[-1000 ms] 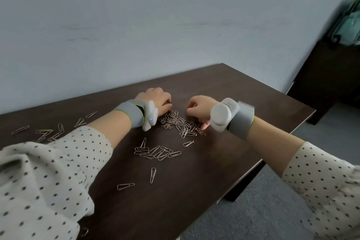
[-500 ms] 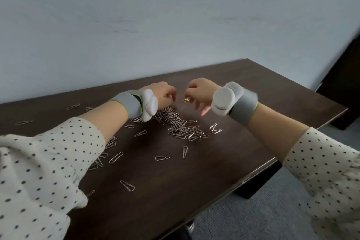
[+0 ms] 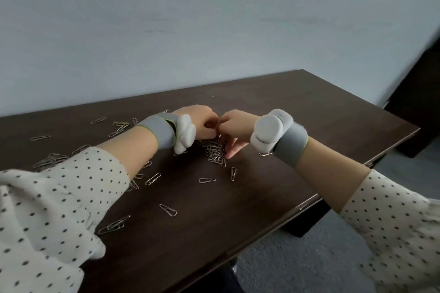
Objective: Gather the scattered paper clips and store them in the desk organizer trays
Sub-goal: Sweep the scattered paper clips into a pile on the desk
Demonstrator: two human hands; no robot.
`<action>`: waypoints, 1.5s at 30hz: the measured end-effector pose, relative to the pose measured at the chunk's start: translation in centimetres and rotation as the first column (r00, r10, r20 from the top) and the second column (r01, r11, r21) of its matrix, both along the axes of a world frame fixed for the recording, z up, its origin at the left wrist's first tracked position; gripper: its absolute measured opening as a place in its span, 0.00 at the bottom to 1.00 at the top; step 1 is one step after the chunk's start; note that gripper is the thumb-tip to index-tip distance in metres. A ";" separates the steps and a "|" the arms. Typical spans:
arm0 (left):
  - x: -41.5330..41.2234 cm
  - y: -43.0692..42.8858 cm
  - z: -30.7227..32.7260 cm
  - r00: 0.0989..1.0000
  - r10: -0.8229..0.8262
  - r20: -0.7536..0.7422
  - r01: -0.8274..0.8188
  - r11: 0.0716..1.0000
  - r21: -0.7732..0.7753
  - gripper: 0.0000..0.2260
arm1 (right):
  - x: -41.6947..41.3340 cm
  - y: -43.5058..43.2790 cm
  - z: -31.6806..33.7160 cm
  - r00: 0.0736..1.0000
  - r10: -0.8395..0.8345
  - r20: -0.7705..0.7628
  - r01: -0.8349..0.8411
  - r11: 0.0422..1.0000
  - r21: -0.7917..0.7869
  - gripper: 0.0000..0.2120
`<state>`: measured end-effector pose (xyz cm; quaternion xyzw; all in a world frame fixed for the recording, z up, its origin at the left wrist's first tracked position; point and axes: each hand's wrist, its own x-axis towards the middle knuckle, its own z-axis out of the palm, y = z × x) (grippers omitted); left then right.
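A dense pile of silver paper clips (image 3: 215,152) lies on the dark wooden desk (image 3: 309,112). My left hand (image 3: 202,123) hovers just above the pile, closed in a fist around gathered clips that its fingers mostly hide. My right hand (image 3: 235,126) meets it fingertip to fingertip, thumb and forefinger pinched on a clip, the other fingers hanging down onto the pile. Loose clips lie nearer me (image 3: 152,178), (image 3: 207,180), (image 3: 168,210). More are scattered at the far left (image 3: 98,120). No organizer tray is in view.
Both wrists wear grey bands with white pods. The desk's right edge (image 3: 316,195) runs diagonally, with grey carpet (image 3: 297,264) below it. A pale wall rises behind the desk. Dark furniture (image 3: 419,102) stands at the far right.
My right hand lifted a clip from the pile and carried it left until it touches my left hand. The camera view has swung left.
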<state>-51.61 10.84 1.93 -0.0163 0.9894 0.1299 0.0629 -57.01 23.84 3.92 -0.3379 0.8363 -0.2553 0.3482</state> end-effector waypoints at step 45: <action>5.2 -2.1 0.1 0.987 0.153 -0.041 -0.150 0.987 0.062 0.11 | 3.2 -1.8 1.0 0.975 0.110 -0.193 -0.124 0.990 -0.064 0.09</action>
